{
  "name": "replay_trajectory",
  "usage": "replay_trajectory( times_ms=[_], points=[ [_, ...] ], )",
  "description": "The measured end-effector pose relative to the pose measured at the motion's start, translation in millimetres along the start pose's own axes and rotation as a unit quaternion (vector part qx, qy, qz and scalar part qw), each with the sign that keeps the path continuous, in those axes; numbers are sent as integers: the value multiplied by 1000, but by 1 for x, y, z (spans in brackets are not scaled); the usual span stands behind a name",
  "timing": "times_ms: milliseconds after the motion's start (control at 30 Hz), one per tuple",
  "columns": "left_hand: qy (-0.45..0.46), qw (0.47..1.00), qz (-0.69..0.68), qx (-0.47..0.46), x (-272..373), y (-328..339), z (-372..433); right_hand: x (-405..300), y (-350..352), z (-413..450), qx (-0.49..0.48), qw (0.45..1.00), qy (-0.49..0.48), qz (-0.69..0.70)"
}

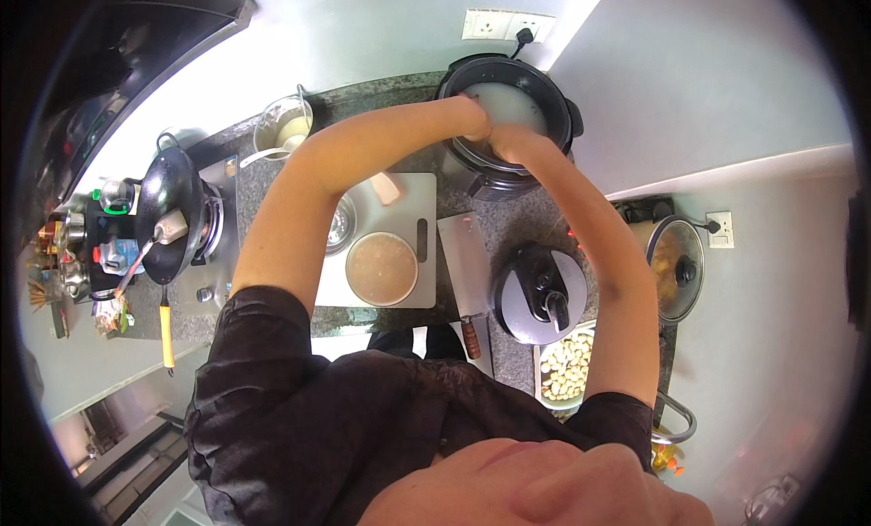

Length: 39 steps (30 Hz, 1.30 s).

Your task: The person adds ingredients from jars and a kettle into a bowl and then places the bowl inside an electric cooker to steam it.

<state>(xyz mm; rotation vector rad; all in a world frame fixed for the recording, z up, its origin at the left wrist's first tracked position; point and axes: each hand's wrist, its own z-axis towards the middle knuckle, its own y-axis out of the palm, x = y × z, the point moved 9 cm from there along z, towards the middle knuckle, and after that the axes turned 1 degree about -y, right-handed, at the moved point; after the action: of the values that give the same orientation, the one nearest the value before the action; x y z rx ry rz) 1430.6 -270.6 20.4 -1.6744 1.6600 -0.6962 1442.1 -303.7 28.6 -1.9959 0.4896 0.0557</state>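
Observation:
Both hands reach into an electric pressure cooker (510, 176) at the back of the counter. Cloudy whitish water (510, 104) stands in its dark inner pot. My left hand (474, 120) dips in at the pot's left side, its fingers hidden below the near wrist and rim. Right beside it, my right hand (515, 144) goes in over the front rim with the fingers bent down out of sight. The two hands touch or nearly touch. Whether either one holds something cannot be seen.
Nearby are a white cutting board (427, 281) with a pinkish block (386, 188) and a filled bowl (382, 269), a cleaver (466, 261), the cooker's lid (544, 295), and a tray of pale beans or nuts (566, 369). A wok (160, 213) stands left, a glass-lidded pot (677, 267) right.

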Motion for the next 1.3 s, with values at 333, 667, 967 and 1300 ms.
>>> replay_trajectory(
  times_ms=[333, 667, 967, 1300],
  points=[
    [17, 993, -69, 94, -28, -19, -2, 0, 5, -3, -47, 999, 6, 25],
    [-18, 999, -5, 35, -37, 36, 24, 34, -68, 10, 191, 978, 49, -60],
    [-17, 997, -45, 59, -20, 2, 10, 57, -56, 36, 177, 984, 5, -23],
    [-12, 980, -11, 200, 12, -48, 31, 57, -109, -66, 378, 896, -50, 228]
  ],
)
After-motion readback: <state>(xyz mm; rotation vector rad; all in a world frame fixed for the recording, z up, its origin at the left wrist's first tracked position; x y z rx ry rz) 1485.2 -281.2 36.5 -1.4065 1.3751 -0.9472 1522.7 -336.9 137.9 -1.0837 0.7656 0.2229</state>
